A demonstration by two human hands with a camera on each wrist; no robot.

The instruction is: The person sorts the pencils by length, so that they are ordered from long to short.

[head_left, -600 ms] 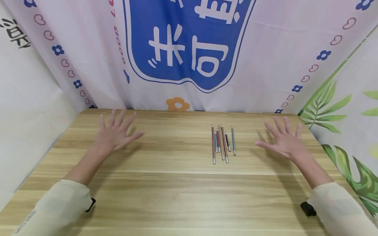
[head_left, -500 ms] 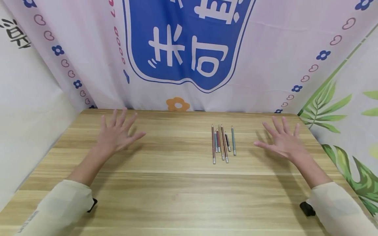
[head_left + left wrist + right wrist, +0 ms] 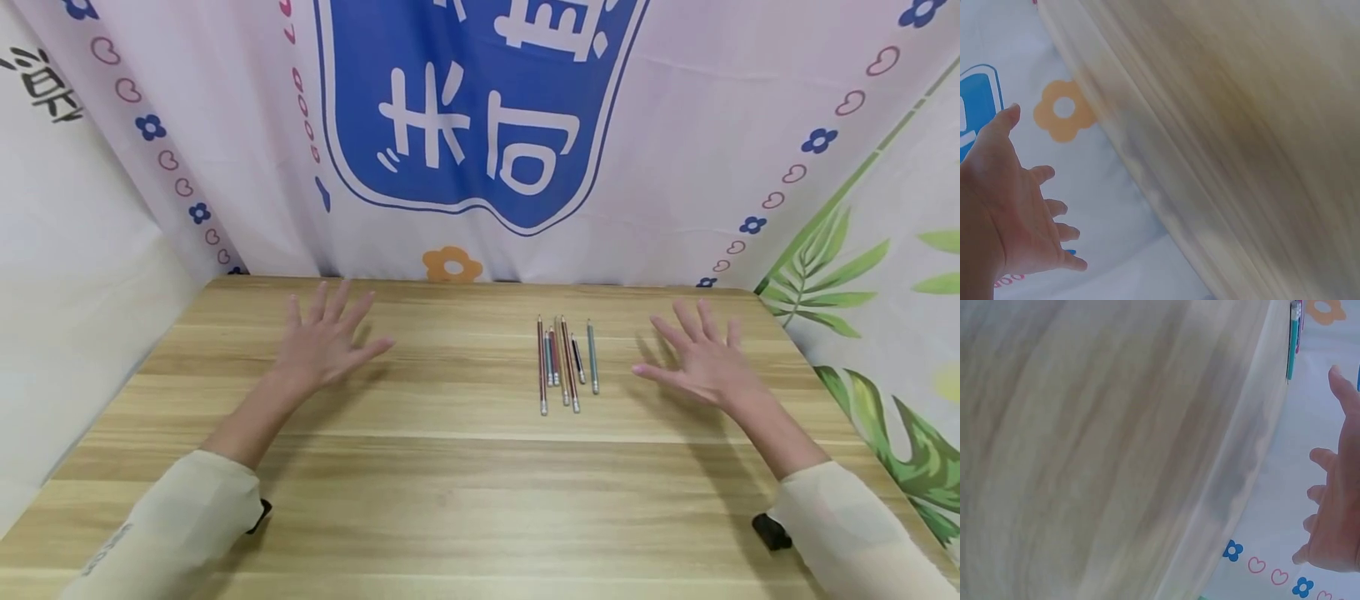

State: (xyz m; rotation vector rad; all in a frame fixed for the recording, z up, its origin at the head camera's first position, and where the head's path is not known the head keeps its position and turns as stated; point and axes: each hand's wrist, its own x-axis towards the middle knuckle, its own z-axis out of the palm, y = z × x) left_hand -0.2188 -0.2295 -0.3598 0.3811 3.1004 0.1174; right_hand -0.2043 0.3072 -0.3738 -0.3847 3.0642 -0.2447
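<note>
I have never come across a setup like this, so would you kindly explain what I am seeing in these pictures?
There is no machine at work: these are a person's left hand and right hand, both bare. One camera, worn on the head, looks forward and down over the wooden table; two others, one on each wrist, look at that side's hand. A small group of pencils of differing lengths lies on the table, between the hands but nearer the right one. Both hands are spread, and neither holds anything.
</note>
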